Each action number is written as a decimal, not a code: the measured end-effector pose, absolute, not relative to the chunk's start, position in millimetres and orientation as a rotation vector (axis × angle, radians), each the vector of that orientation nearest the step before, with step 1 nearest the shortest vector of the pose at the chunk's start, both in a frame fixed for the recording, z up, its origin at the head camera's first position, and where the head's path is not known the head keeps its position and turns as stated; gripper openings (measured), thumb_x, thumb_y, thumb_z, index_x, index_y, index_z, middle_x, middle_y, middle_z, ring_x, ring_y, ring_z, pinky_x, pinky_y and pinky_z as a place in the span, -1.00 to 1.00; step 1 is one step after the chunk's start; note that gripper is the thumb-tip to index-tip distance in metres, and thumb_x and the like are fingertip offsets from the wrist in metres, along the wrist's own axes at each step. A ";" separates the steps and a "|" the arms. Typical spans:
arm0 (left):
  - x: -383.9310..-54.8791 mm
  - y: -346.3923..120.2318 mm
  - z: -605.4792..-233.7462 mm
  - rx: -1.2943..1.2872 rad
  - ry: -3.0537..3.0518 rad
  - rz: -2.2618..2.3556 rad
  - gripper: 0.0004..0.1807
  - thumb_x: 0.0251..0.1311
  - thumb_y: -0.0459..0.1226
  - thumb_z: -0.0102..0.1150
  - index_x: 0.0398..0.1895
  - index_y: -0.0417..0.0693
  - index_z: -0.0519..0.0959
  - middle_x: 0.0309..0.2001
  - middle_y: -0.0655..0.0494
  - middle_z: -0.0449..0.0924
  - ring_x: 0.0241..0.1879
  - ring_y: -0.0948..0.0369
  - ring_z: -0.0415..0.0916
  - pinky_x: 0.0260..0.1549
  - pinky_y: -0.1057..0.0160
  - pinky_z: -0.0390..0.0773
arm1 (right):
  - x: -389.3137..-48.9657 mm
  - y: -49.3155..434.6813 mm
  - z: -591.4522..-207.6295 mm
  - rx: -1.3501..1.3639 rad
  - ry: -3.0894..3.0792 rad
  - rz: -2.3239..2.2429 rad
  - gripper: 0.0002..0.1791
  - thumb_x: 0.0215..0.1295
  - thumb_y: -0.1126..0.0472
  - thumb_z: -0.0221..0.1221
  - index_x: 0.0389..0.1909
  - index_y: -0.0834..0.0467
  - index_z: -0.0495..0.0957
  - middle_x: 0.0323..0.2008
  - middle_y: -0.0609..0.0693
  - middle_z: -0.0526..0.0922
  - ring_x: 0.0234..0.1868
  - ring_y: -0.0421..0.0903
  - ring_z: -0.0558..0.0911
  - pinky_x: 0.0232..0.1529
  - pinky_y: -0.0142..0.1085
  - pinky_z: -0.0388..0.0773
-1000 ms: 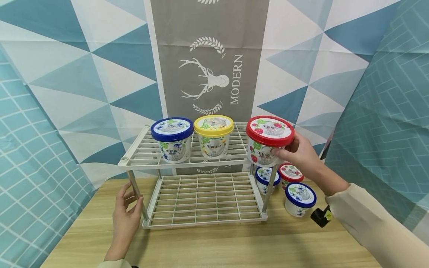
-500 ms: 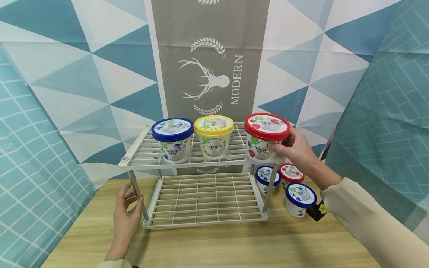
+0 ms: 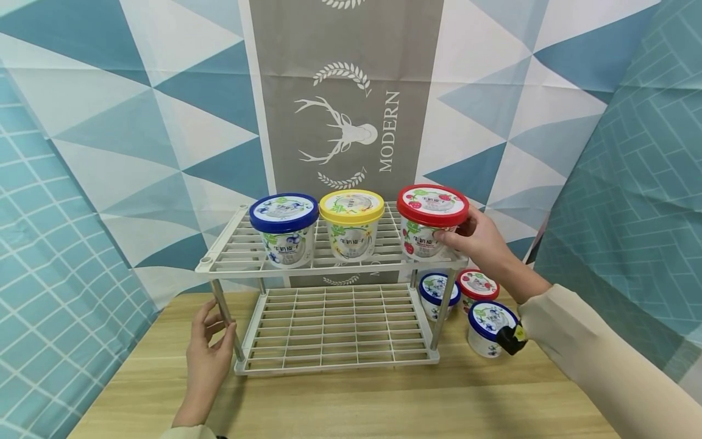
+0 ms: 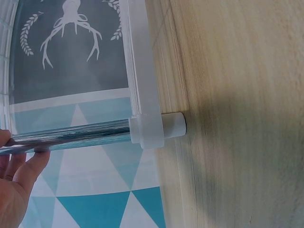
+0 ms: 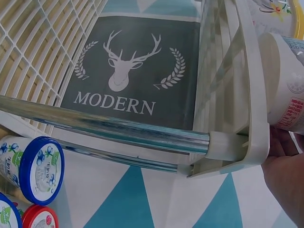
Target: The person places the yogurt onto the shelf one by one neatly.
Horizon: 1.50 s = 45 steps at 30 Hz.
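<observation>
Since the red-lidded tub point(image 3: 430, 214) is slightly farther left than a second ago, nearer the yellow-lidded tub point(image 3: 352, 227) at the top shelf point(image 3: 329, 269), its placing seems almost done; whether it bears on the shelf, I cannot tell. The right hand point(image 3: 485, 247) grips its side, thumb in front. The left hand point(image 3: 208, 356), lower, pinches the post point(image 4: 95, 134).

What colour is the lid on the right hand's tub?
The lid is red around a white, berry-printed centre; clearest in the head view.
</observation>
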State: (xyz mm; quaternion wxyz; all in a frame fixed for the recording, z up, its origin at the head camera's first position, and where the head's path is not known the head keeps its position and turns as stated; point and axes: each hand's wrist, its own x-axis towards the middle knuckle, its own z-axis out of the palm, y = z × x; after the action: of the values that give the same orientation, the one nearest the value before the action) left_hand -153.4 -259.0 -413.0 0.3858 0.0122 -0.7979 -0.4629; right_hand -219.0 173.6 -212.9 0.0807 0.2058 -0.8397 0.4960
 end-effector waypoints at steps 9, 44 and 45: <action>-153.5 -259.5 -413.7 0.018 -2.030 -1.162 -0.27 0.12 -0.57 0.12 0.35 -0.06 0.15 -0.12 -0.03 0.44 -0.18 0.72 0.32 -0.26 0.83 0.37 | -225.5 171.5 -214.4 0.585 -2.523 1.500 -0.25 0.23 0.16 0.18 0.37 0.20 0.07 0.27 0.19 0.33 0.20 0.14 0.41 0.18 0.00 0.47; -153.6 -258.9 -413.2 0.016 -2.036 -1.153 -0.28 0.13 -0.56 0.12 0.35 -0.05 0.15 -0.12 -0.07 0.45 -0.18 0.71 0.33 -0.26 0.83 0.36 | -243.5 171.2 -216.3 0.604 -2.579 1.532 -0.27 0.24 0.15 0.16 0.36 0.21 0.08 0.24 0.21 0.33 0.17 0.11 0.39 0.09 -0.26 0.51; -153.4 -258.8 -413.1 0.020 -2.039 -1.150 -0.28 0.13 -0.56 0.12 0.35 -0.04 0.15 -0.12 -0.08 0.46 -0.18 0.71 0.33 -0.26 0.84 0.36 | -243.9 171.1 -216.4 0.614 -2.576 1.535 -0.28 0.24 0.16 0.16 0.36 0.21 0.08 0.24 0.21 0.33 0.17 0.11 0.39 0.07 -0.29 0.51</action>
State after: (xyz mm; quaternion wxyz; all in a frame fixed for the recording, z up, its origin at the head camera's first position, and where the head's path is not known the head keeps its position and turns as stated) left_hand -153.4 -258.8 -413.1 0.3895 0.0078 -0.8022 -0.4524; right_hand -243.9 171.1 -216.4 0.0403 0.2004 -0.8410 0.5009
